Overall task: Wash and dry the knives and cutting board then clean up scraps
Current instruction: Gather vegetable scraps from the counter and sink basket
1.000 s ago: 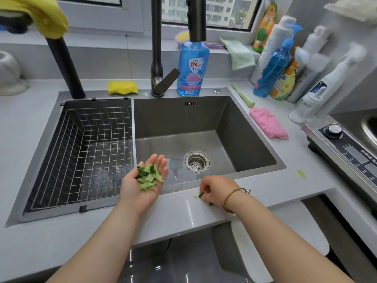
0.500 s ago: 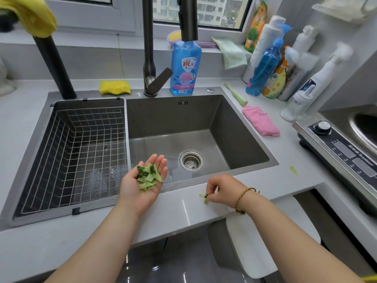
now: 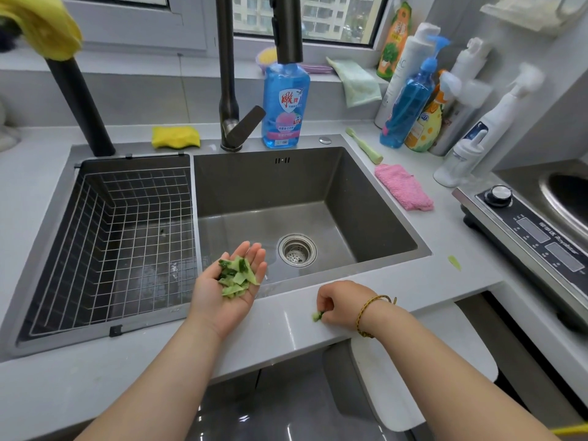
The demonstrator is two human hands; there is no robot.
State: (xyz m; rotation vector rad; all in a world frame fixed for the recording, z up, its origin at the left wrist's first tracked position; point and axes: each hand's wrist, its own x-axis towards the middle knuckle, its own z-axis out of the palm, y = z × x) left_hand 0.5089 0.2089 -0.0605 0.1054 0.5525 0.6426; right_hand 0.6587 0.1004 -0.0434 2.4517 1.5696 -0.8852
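My left hand (image 3: 230,289) lies palm up over the front rim of the sink (image 3: 343,275), cupping a small heap of green vegetable scraps (image 3: 237,276). On the white counter strip in front of the sink, my right hand (image 3: 342,302) is curled, its fingertips pinching a small green scrap (image 3: 317,316). Another pale green scrap (image 3: 455,262) lies alone on the counter to the right, near the cooker. No knife or cutting board shows in this view.
A wire basket (image 3: 95,249) fills the sink's left half; the drain (image 3: 297,249) is in the right basin. A tap (image 3: 230,90), blue soap bottle (image 3: 284,103), yellow sponge (image 3: 175,136), pink cloth (image 3: 404,187) and several bottles stand behind. An induction cooker (image 3: 534,230) sits at right.
My right hand has shifted slightly along the counter strip and closed its fingertips on a small scrap. My left hand has stayed cupped with the heap.
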